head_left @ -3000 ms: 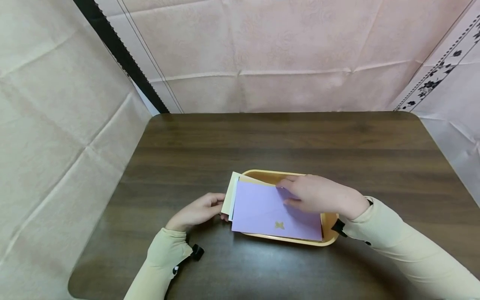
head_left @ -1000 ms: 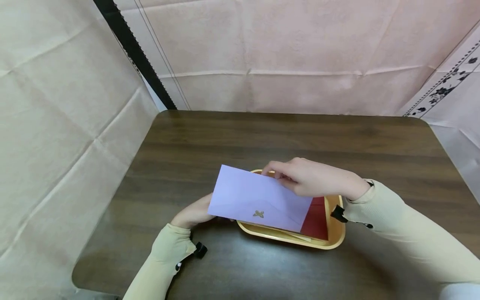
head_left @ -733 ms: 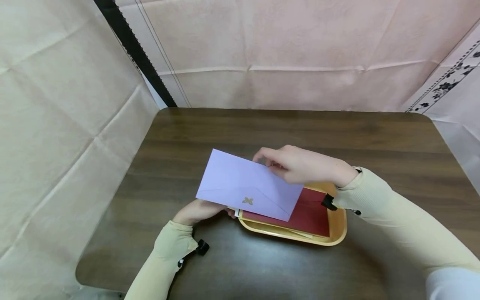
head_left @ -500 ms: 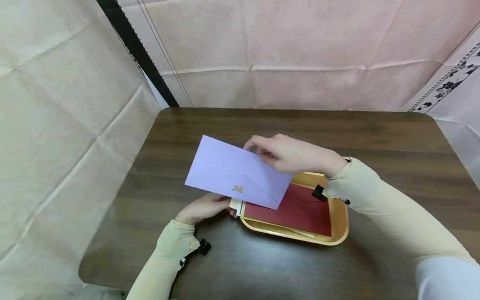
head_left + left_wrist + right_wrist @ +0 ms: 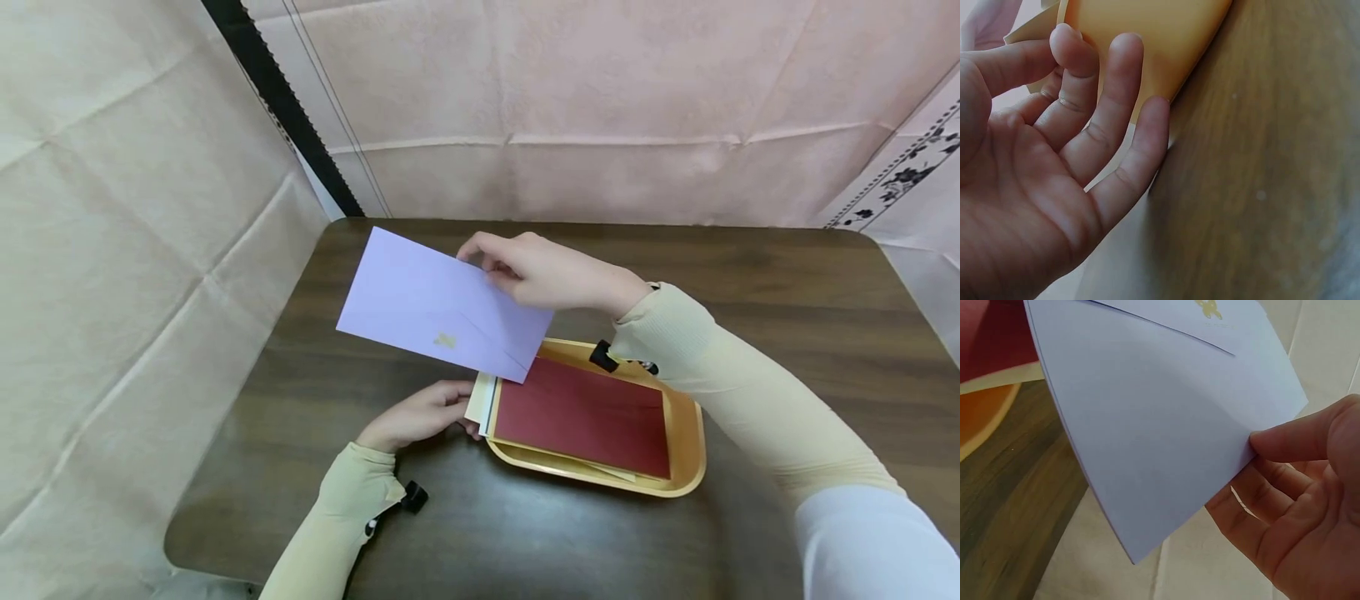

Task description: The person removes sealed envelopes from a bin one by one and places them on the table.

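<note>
My right hand [image 5: 540,267] pinches a lilac envelope [image 5: 442,304] by its far edge. In the right wrist view the thumb lies on one face of the envelope [image 5: 1141,425] and fingers are behind it. The envelope has a small gold motif and hangs tilted over the tray's left end. My left hand [image 5: 420,412] is at that end, holding the ends of cream and pale envelopes [image 5: 480,404] that stick out past the rim. In the left wrist view its fingers [image 5: 1125,56] curl beside the tray wall; the exact grip is partly hidden.
A yellow tray [image 5: 688,437] stands on the dark wooden table [image 5: 750,333]. Inside it, a dark red envelope [image 5: 585,417] lies on top of several yellowish ones. Pale cloth [image 5: 615,100] hangs behind the table and at its sides.
The right hand has lifted the lilac envelope off the stack and carried it left and away from the body, uncovering the red envelope. The left hand has stayed at the tray's left end.
</note>
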